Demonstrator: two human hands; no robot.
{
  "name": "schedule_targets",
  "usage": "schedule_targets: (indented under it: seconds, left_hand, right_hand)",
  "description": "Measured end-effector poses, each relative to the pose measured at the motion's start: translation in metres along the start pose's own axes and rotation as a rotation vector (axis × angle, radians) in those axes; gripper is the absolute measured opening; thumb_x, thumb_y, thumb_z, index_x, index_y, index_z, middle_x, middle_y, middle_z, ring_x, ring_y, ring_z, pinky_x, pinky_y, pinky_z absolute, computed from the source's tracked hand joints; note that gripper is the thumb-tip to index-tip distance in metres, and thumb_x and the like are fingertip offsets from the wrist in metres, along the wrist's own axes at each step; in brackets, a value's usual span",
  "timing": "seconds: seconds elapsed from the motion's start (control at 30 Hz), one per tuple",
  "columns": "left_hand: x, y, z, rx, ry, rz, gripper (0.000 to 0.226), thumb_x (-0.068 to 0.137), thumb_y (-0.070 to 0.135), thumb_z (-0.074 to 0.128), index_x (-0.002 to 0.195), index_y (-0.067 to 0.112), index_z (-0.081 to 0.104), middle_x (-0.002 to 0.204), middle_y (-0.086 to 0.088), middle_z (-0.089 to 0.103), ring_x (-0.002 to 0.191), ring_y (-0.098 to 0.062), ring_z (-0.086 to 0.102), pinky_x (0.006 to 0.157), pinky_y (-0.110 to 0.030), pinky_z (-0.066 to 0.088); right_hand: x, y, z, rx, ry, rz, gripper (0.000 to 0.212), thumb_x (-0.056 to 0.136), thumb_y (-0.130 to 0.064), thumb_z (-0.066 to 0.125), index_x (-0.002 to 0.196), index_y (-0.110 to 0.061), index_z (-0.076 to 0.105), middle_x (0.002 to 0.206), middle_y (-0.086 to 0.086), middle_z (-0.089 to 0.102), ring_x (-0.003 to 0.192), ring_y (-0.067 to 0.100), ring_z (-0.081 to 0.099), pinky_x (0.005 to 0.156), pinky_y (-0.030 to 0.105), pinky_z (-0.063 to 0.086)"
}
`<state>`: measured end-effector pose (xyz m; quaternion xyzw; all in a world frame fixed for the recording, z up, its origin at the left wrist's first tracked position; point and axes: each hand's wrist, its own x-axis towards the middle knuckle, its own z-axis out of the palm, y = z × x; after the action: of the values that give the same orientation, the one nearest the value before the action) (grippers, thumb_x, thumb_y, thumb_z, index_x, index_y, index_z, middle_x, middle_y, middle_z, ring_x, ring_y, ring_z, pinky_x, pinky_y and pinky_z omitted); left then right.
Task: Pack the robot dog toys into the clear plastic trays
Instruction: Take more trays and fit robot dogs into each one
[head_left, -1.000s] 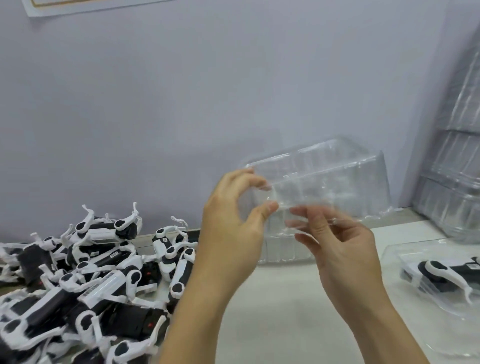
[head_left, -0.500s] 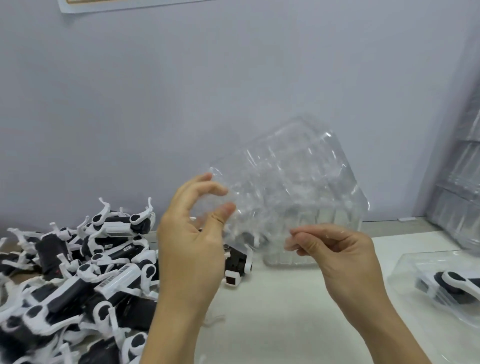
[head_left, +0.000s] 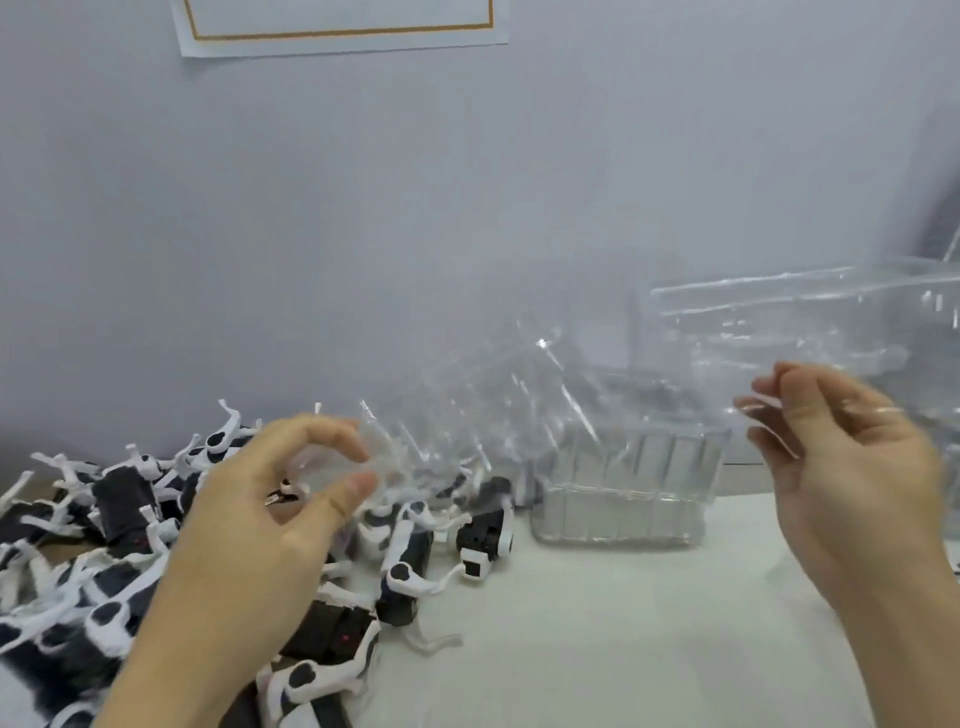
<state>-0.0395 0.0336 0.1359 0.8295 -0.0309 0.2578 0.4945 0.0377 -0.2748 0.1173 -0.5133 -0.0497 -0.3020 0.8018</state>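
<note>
Above the white tabletop (head_left: 597, 623), the left hand (head_left: 249, 525) is pinching the corner of a clear moulded plastic tray (head_left: 467, 410) between thumb and fingers, holding it tilted over the edge of the toy pile. The right hand (head_left: 852, 467) is pinching the edge of a second clear plastic tray (head_left: 810, 322), lifted high toward the right frame edge. Half a second ago both hands were meeting on what looked like one nested piece in front of the chest; now the hands are wide apart and each is carrying its own tray, so the two are looking separated. Judgement: an empty tray is now free for loading, and no toy is being packed yet.

Black-and-white robot dog toys (head_left: 104, 545) are lying in a heap on the left side of the table, some tangled by their legs, a few spilling toward the middle under the left tray. A stack of clear trays (head_left: 623, 488) is standing on the table against the grey wall (head_left: 467, 182), just beside the nearest toys.

Open room: bare tabletop between the two forearms, in front of the stack, looks like the place for setting a tray down. Left side is crowded by toys; right tray is partly running out of frame, so its far edge cannot be checked. Motion blur is softening both trays.
</note>
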Motion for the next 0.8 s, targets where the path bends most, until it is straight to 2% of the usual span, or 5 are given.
schedule_targets:
  seconds: [0.2, 0.33, 0.47, 0.63, 0.8]
  left_hand:
    - [-0.005, -0.003, -0.017, 0.081, -0.408, -0.027, 0.021, 0.066, 0.05, 0.079, 0.084, 0.041, 0.074, 0.115, 0.028, 0.064, 0.11, 0.006, 0.059, 0.092, -0.033, 0.05]
    - [-0.006, 0.007, 0.006, 0.184, -0.612, -0.004, 0.023, 0.072, 0.038, 0.085, 0.088, 0.047, 0.07, 0.117, 0.035, 0.057, 0.112, 0.013, 0.052, 0.087, -0.009, 0.042]
    - [-0.01, 0.006, 0.044, 0.302, -0.693, -0.022, 0.022, 0.078, 0.046, 0.078, 0.093, 0.045, 0.063, 0.117, 0.035, 0.046, 0.112, 0.016, 0.044, 0.088, -0.008, 0.034]
    - [-0.018, -0.001, 0.088, 0.443, -0.847, -0.106, 0.025, 0.077, 0.038, 0.08, 0.089, 0.039, 0.058, 0.115, 0.017, 0.034, 0.111, -0.012, 0.047, 0.1, -0.034, 0.04]
    - [-0.019, -0.009, 0.096, 0.45, -0.913, -0.145, 0.027, 0.076, 0.042, 0.081, 0.086, 0.032, 0.058, 0.107, 0.012, 0.035, 0.081, -0.002, 0.046, 0.071, -0.018, 0.036]
  right_hand:
    - [0.039, -0.024, 0.039, 0.029, -0.089, 0.016, 0.01, 0.095, -0.019, 0.062, 0.089, -0.022, 0.069, 0.079, -0.008, 0.073, 0.076, 0.009, 0.072, 0.069, 0.017, 0.053]
    - [0.057, -0.004, 0.067, 0.143, -0.243, 0.183, 0.008, 0.095, -0.014, 0.06, 0.098, -0.014, 0.067, 0.087, 0.0, 0.073, 0.083, 0.014, 0.072, 0.079, 0.02, 0.057]
    - [0.051, 0.035, 0.061, 0.007, -0.255, 0.521, 0.025, 0.097, -0.011, 0.059, 0.12, 0.0, 0.058, 0.097, 0.013, 0.068, 0.088, 0.02, 0.071, 0.085, 0.027, 0.058]
    - [0.041, 0.042, 0.041, -0.235, -0.148, 0.627, 0.03, 0.096, -0.025, 0.066, 0.104, 0.004, 0.06, 0.101, 0.018, 0.067, 0.075, 0.022, 0.075, 0.059, 0.022, 0.058]
    - [0.039, 0.028, 0.036, -0.77, -0.164, 0.514, 0.05, 0.091, -0.05, 0.064, 0.084, 0.0, 0.07, 0.059, 0.0, 0.064, 0.041, 0.008, 0.058, 0.046, 0.021, 0.044]
